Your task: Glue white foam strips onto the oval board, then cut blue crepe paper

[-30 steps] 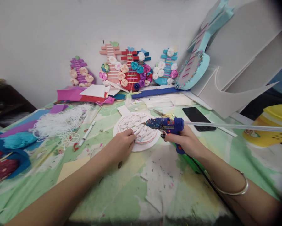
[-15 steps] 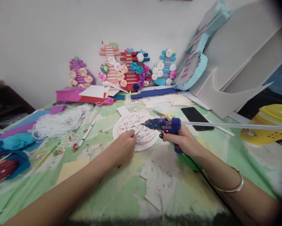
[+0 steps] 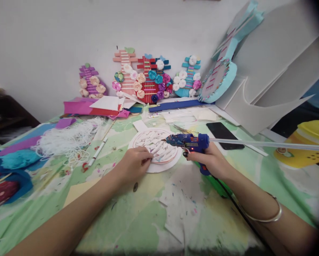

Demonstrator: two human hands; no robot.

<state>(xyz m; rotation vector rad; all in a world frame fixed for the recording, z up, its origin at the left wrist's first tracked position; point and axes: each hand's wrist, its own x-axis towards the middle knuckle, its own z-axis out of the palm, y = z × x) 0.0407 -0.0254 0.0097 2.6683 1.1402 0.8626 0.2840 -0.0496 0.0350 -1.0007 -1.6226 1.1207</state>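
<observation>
A round white board [image 3: 172, 164] lies on the table, its middle covered with white strips [image 3: 159, 145] inside a drawn ring. My left hand [image 3: 136, 161] rests at the board's near left edge, its fingers bent and pressed together over the strips; anything between the fingertips is too small to make out. My right hand [image 3: 212, 160] is wrapped round a blue glue gun [image 3: 199, 141], whose tip points left above the right part of the strips. A long clear glue stick [image 3: 255, 143] sticks out of its back.
Behind the board lie scissors [image 3: 187, 129] and a black phone [image 3: 224, 136]. White string [image 3: 68, 137] and a marker [image 3: 97, 152] are at left. Decorated guitar shapes [image 3: 148, 80] stand along the wall. A yellow container [image 3: 306, 145] is at right. The gun's black cable [image 3: 236, 202] runs under my right forearm.
My left hand has moved slightly left and its fingers now reach flatter over the strips. The glue gun in my right hand sits slightly further right in the view.
</observation>
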